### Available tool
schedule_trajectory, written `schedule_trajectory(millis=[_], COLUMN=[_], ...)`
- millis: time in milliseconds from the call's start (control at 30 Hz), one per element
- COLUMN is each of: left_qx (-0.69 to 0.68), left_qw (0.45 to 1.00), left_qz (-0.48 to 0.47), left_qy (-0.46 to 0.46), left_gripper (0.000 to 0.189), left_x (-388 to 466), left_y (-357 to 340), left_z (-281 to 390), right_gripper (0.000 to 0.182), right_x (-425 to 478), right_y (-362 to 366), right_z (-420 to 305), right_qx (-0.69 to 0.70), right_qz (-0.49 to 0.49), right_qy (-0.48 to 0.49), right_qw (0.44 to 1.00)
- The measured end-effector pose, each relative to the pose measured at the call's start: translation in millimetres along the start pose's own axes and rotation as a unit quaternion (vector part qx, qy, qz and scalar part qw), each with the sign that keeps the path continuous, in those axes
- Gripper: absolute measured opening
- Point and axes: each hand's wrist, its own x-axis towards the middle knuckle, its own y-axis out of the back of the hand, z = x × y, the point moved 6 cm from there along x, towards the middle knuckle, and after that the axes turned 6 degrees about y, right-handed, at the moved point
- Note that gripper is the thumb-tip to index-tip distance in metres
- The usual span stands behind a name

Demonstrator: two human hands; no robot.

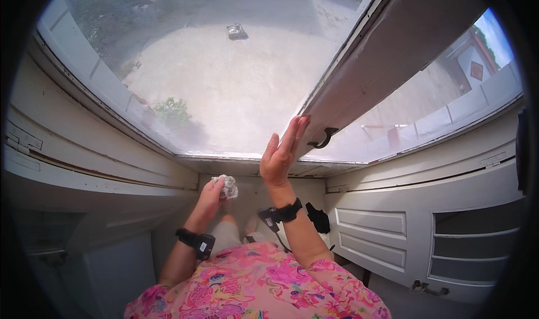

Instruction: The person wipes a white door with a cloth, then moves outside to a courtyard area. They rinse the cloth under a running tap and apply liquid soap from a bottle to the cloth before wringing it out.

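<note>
My left hand (211, 195) holds a crumpled whitish cloth or tissue (227, 186) in front of my legs, below the bottom edge of a screen door. My right hand (281, 152) is raised, its palm and straight fingers against the edge of the door's pale stile (337, 83). The thumb stands away from the other fingers, and nothing shows in this hand. Just right of the fingertips, a dark curved pull handle (324, 139) is fixed to the stile. To its left, the mesh screen (236, 91) fills the upper view.
A white panelled door (370, 230) with glass panes stands folded back on my right. Another white door (109, 205) is on my left, with a hinge (24, 138). A black item (318, 218) lies low by the right door. Outside, a box-like object (236, 31) sits on pale ground.
</note>
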Motion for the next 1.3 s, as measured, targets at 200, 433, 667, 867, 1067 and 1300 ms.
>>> schedule_trajectory(millis=[200,433,667,867,1067,1300], left_qx=[0.095,0.356,0.459,0.455,0.426,0.428], left_qw=[0.992,0.887,0.837,0.842,0.851,0.834], left_qz=[-0.082,-0.247,-0.275,-0.269,-0.209,-0.072], left_qy=[0.009,-0.157,-0.118,-0.111,-0.224,-0.34], left_gripper=[0.026,0.03,0.037,0.038,0.034,0.034], left_x=[48.8,91.7,100.0,116.6,165.0,141.9], left_y=[-58.0,-160.4,-193.9,-211.8,-223.3,-266.1], left_z=[33.5,73.6,60.0,30.1,-4.7,2.3], right_gripper=[0.052,0.027,0.021,0.021,0.017,0.018], right_x=[-6.0,10.3,-11.6,-6.9,12.5,7.0], right_y=[5.3,61.0,88.9,96.5,101.3,73.9], right_z=[12.6,54.2,138.0,137.7,147.8,150.1], right_qx=[-0.009,-0.109,-0.021,-0.046,0.039,0.079], right_qz=[-0.015,0.099,0.09,0.038,-0.076,-0.208], right_qy=[-0.011,-0.032,-0.217,-0.171,-0.086,0.025], right_qw=[1.0,0.989,0.972,0.984,0.993,0.975])
